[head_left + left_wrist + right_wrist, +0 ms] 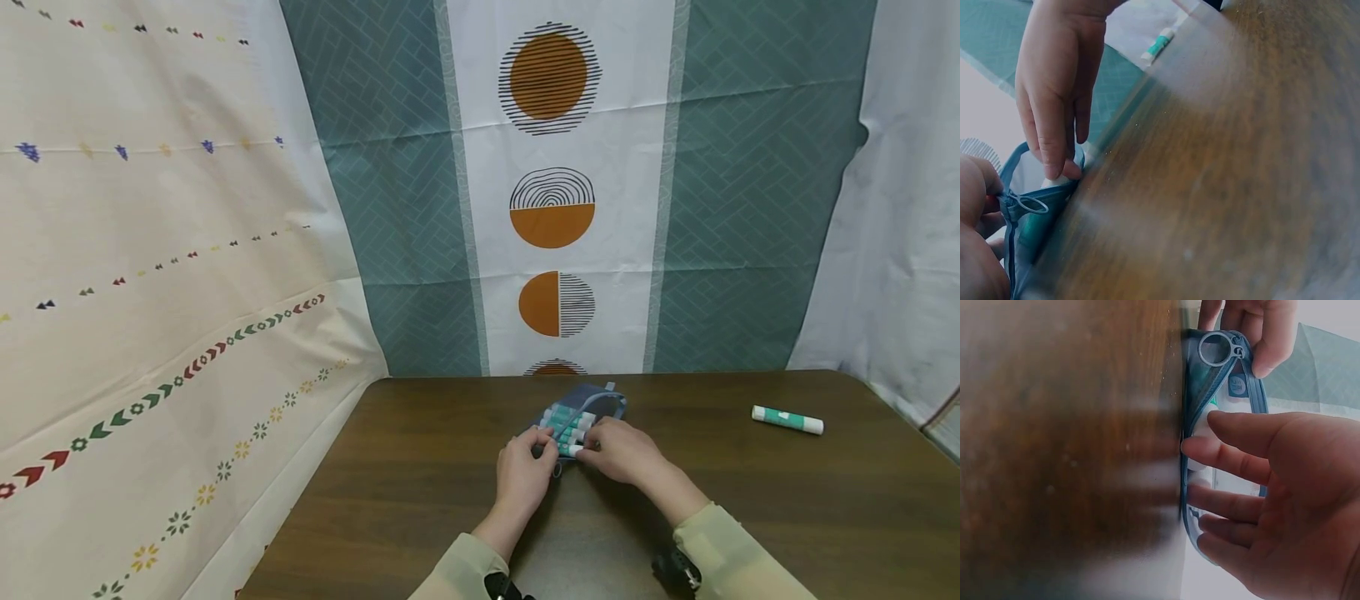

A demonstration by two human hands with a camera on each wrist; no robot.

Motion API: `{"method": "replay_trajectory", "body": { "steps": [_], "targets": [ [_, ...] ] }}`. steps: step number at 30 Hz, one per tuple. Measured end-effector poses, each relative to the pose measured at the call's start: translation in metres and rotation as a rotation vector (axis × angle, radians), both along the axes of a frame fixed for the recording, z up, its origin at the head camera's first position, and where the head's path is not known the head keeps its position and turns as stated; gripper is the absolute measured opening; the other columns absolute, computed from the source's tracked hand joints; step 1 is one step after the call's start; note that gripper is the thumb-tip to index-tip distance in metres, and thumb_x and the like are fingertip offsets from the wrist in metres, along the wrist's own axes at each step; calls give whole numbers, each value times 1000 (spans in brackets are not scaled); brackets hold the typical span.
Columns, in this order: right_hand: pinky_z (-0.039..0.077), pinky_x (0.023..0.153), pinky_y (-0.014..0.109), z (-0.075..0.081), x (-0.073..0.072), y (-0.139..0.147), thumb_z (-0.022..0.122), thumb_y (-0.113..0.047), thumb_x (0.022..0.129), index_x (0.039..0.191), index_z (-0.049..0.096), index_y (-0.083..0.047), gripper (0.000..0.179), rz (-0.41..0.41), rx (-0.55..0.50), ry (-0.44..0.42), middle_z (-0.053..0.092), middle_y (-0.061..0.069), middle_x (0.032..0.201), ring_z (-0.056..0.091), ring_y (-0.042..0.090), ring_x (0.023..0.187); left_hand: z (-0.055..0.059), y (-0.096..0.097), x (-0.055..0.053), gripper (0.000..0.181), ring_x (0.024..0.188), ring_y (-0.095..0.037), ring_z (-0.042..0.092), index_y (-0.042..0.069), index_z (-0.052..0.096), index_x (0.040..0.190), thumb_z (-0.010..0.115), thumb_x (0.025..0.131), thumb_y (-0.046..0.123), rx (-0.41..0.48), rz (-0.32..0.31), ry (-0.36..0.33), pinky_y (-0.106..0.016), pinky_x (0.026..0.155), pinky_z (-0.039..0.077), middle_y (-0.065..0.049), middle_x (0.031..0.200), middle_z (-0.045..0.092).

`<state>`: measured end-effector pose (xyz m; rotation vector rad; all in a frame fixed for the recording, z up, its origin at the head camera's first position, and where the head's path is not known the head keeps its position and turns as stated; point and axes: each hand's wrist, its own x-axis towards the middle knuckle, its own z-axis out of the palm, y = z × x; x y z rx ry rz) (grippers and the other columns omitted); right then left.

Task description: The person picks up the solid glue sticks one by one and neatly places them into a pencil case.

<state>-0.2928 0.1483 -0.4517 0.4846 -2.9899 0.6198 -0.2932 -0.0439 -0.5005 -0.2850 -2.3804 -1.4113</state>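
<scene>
A blue zippered pouch point(583, 395) with clear panels lies near the table's far edge, its zipper undone. Inside it, several white-and-teal glue sticks point(568, 417) lie side by side. The left hand point(522, 471) pinches the pouch's rim beside the round zipper pull point(1201, 350). At the mouth, the right hand point(622, 448) holds the white end of the nearest glue stick point(568, 450) between thumb and index finger. Its other fingers extend over the pouch's opening in the right wrist view. The pouch's left side is partly hidden behind the left hand.
Another glue stick point(787, 419) lies by itself on the right of the brown wooden table point(750, 517). Patterned cloth point(750, 192) hangs behind the far edge, and a cream cloth point(187, 292) hangs along the left.
</scene>
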Motion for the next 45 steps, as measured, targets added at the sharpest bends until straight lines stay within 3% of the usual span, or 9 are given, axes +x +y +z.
{"method": "replay_trajectory", "body": {
  "steps": [17,25,34,39,45],
  "targets": [
    [55,79,47,-1,2,-2,78,-28,103,99,79,-19,10,21,-11,-22,66,2,104,58,19,91,0,0,0,15,135,-31,68,17,80,88,73,99,11,-1,-10,-3,-64,126,34,2,121,82],
    [58,91,55,-4,1,2,77,-26,104,102,77,-21,6,40,-7,-53,69,8,119,66,28,108,0,-1,0,14,136,-32,68,16,81,90,73,101,12,-11,-11,-20,-65,126,32,2,122,82],
    [55,83,49,-4,1,12,77,-23,104,104,72,-15,10,59,-64,-74,65,0,102,61,20,93,0,0,0,14,136,-31,68,16,81,89,73,100,12,-5,-5,-21,-64,127,32,3,121,82],
    [56,100,58,-6,2,19,77,-24,104,119,75,-9,21,52,-79,-75,71,9,120,68,33,116,1,0,1,15,136,-31,68,18,80,87,73,99,12,-7,-6,-20,-64,127,32,2,121,82],
    [46,113,69,-4,6,31,75,-31,106,144,67,-3,49,39,-71,-84,60,28,151,54,51,144,1,0,2,15,135,-32,68,18,80,86,73,98,11,-13,-2,-12,-66,126,32,3,119,83]
  ]
}}
